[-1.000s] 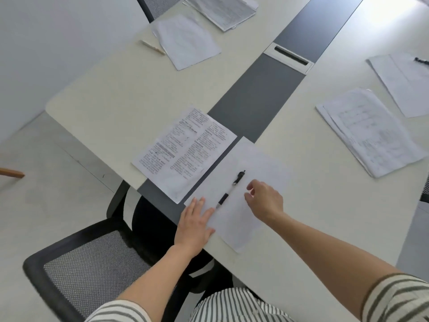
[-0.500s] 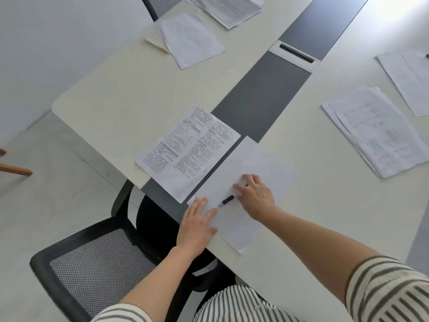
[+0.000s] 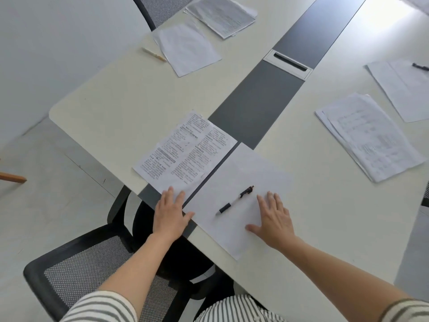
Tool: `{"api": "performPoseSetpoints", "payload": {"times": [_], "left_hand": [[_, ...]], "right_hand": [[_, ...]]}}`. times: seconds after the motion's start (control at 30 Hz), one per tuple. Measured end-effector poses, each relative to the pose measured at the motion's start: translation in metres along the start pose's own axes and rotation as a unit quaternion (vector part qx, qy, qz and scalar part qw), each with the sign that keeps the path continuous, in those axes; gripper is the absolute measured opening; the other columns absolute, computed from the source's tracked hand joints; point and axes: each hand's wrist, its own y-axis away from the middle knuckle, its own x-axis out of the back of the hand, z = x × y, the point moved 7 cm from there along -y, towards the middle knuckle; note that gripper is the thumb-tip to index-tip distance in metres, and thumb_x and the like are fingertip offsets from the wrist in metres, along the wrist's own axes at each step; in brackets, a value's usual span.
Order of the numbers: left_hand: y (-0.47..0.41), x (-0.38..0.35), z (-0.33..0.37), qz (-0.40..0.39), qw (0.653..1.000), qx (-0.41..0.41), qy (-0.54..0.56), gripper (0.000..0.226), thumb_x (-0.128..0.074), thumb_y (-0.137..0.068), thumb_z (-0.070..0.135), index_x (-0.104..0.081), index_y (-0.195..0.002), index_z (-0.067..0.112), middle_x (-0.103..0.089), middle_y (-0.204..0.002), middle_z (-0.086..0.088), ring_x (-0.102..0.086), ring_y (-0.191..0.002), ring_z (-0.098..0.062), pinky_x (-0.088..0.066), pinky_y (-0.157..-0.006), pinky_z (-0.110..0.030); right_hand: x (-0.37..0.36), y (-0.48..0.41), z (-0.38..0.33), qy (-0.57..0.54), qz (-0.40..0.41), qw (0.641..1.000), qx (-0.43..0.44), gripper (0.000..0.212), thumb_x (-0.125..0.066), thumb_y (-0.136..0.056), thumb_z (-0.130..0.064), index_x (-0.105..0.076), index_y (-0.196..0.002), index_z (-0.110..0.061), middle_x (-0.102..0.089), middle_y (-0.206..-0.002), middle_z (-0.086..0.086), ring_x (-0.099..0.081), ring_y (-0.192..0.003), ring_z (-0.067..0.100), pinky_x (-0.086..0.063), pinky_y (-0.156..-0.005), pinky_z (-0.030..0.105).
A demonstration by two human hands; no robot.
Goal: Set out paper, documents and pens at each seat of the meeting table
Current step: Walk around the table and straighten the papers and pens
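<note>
1. Presently, at the far left, the chair [image 3: 76,275] stands at the end of the table [image 3: 120,101], below the place being laid.
2. The left hand [image 3: 170,214] lies flat with straight fingers on the near corner of the printed document [image 3: 185,154] and grasps nothing. The document sits on the table's left half, its right edge along the dark centre strip.
3. The blank sheet [image 3: 239,177] lies just right of the document. Whether their edges touch or overlap cannot be told. In my judgement both are light, limp and quick to slide on the smooth top. They are best shifted under a flat palm or lifted by a free corner.
4. The pen [image 3: 235,200] lies slantwise on the blank sheet, between the two hands, its tip toward the near edge. It looks light, stiff and round-bodied, so it may roll. The middle of the barrel, taken between thumb and forefinger, is the sound place to hold it.
5. The right hand [image 3: 274,219] rests palm down on the blank sheet, fingers spread and holding nothing. It is just right of the pen and clear of it.
6. Farther right, a stack of papers [image 3: 369,138] lies well apart at the neighbouring seat.
</note>
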Motion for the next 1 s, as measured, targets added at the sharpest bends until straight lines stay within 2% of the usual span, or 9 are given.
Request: {"api": "performPoseSetpoints", "payload": {"times": [0.1, 0.47, 0.53, 0.6, 0.67, 0.73, 0.77, 0.87, 1.0], "left_hand": [[-0.004, -0.002, -0.007, -0.03, 0.999, 0.009, -0.015, 0.072, -0.044, -0.094, 0.053, -0.017, -0.152, 0.022, -0.001, -0.162, -0.011, 0.001, -0.15, -0.029, -0.016, -0.12, -0.043], [0.0, 0.003, -0.004, -0.023, 0.999, 0.014, -0.037, 0.066, -0.043, -0.095, 0.05, -0.021, -0.151, 0.021, -0.004, -0.162, -0.013, -0.004, -0.149, -0.03, -0.023, -0.117, -0.044], [0.006, 0.011, 0.002, 0.002, 1.0, 0.016, -0.024, 0.062, -0.045, -0.096, 0.047, -0.027, -0.148, 0.019, -0.011, -0.161, -0.013, -0.011, -0.148, -0.03, -0.026, -0.115, -0.044], [0.016, 0.021, 0.018, 0.031, 0.999, 0.003, 0.036, 0.053, -0.048, -0.096, 0.04, -0.039, -0.142, 0.017, -0.029, -0.154, -0.011, -0.028, -0.141, -0.027, -0.033, -0.11, -0.042], [0.031, 0.029, 0.042, 0.033, 0.988, -0.014, 0.151, 0.041, -0.051, -0.095, 0.032, -0.052, -0.133, 0.015, -0.053, -0.136, -0.005, -0.048, -0.126, -0.02, -0.042, -0.103, -0.037], [0.053, 0.035, 0.073, 0.013, 0.965, -0.027, 0.26, 0.031, -0.054, -0.095, 0.028, -0.061, -0.122, 0.015, -0.067, -0.112, 0.0, -0.061, -0.107, -0.014, -0.048, -0.091, -0.028], [0.067, 0.038, 0.09, 0.005, 0.953, -0.035, 0.3, 0.025, -0.056, -0.094, 0.026, -0.064, -0.116, 0.016, -0.069, -0.101, 0.003, -0.063, -0.098, -0.009, -0.049, -0.085, -0.024], [0.11, 0.039, 0.14, -0.02, 0.919, -0.057, 0.389, 0.012, -0.061, -0.092, 0.02, -0.067, -0.101, 0.022, -0.071, -0.085, 0.003, -0.067, -0.085, -0.009, -0.053, -0.081, -0.028], [0.168, 0.022, 0.215, -0.078, 0.887, -0.097, 0.446, 0.011, -0.062, -0.09, 0.013, -0.068, -0.093, 0.022, -0.074, -0.077, -0.002, -0.07, -0.071, -0.014, -0.055, -0.074, -0.033]], "right_hand": [[0.003, -0.001, -0.001, -0.003, 0.002, 1.0, -0.002, 0.097, -0.06, -0.08, -0.064, -0.013, -0.153, -0.021, -0.003, -0.163, 0.012, 0.001, -0.151, 0.03, -0.019, -0.119, 0.043], [0.015, 0.007, 0.0, -0.015, 0.01, 1.0, 0.003, 0.09, -0.057, -0.081, -0.066, -0.018, -0.151, -0.025, -0.006, -0.163, 0.008, -0.004, -0.151, 0.028, -0.023, -0.118, 0.043], [0.025, 0.019, 0.003, -0.047, 0.029, 0.998, 0.011, 0.078, -0.053, -0.087, -0.061, -0.024, -0.15, -0.025, -0.016, -0.161, 0.004, -0.016, -0.149, 0.025, -0.027, -0.115, 0.04], [0.043, 0.038, 0.01, -0.115, 0.063, 0.991, 0.022, 0.06, -0.053, -0.091, -0.052, -0.04, -0.143, -0.026, -0.044, -0.148, -0.003, -0.042, -0.135, 0.017, -0.039, -0.107, 0.034], [0.064, 0.067, 0.025, -0.21, 0.126, 0.969, 0.021, 0.034, -0.061, -0.091, -0.04, -0.063, -0.122, -0.026, -0.069, -0.109, -0.014, -0.064, -0.098, 0.008, -0.052, -0.091, 0.034], [0.082, 0.103, 0.051, -0.284, 0.199, 0.938, 0.011, 0.014, -0.07, -0.086, -0.027, -0.073, -0.1, -0.025, -0.067, -0.076, -0.024, -0.063, -0.069, -0.001, -0.056, -0.074, 0.033], [0.088, 0.123, 0.066, -0.313, 0.226, 0.922, 0.001, 0.011, -0.072, -0.085, -0.023, -0.074, -0.096, -0.024, -0.066, -0.07, -0.025, -0.063, -0.065, -0.001, -0.056, -0.069, 0.03], [0.095, 0.186, 0.112, -0.397, 0.27, 0.876, -0.045, 0.018, -0.074, -0.083, -0.015, -0.072, -0.09, -0.031, -0.07, -0.075, -0.021, -0.067, -0.069, 0.003, -0.053, -0.062, 0.022], [0.079, 0.274, 0.18, -0.481, 0.317, 0.808, -0.119, 0.03, -0.074, -0.081, -0.006, -0.072, -0.081, -0.036, -0.073, -0.073, -0.01, -0.07, -0.065, 0.012, -0.055, -0.062, 0.03]]}}
